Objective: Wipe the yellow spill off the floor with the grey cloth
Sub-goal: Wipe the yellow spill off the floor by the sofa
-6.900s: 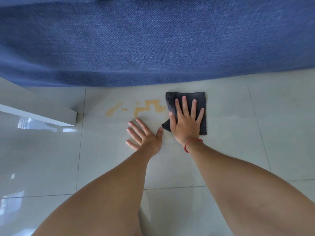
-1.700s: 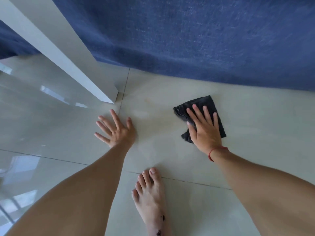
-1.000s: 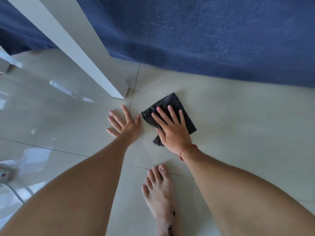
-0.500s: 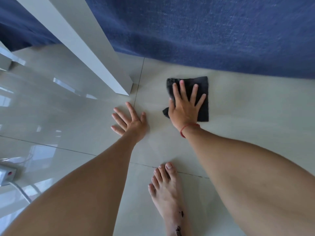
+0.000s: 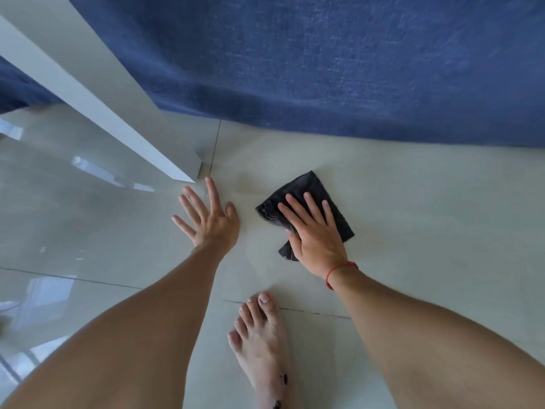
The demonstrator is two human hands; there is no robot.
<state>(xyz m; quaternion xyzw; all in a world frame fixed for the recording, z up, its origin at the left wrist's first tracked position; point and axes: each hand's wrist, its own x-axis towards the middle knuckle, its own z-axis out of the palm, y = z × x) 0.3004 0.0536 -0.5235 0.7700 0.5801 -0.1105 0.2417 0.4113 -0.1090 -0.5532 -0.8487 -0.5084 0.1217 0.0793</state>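
The dark grey cloth (image 5: pixel 306 188) lies crumpled on the pale floor tile (image 5: pixel 413 231), one corner pointing toward the blue fabric. My right hand (image 5: pixel 314 236) presses flat on top of it with fingers spread, a red thread around the wrist. My left hand (image 5: pixel 211 224) rests open and flat on the floor to the left of the cloth, apart from it, holding nothing. No yellow shows on the tile; only a faint dull smear (image 5: pixel 246 181) lies just left of the cloth.
A blue fabric surface (image 5: pixel 339 69) hangs across the far side down to the floor. A white furniture leg (image 5: pixel 165 160) slants in from the left, its foot close to my left fingertips. My bare foot (image 5: pixel 262 335) stands below the hands.
My right hand has slid the cloth back toward me and turned it, away from the blue fabric's edge. The yellow marks seen in the oldest frame no longer show. My left hand stayed put.
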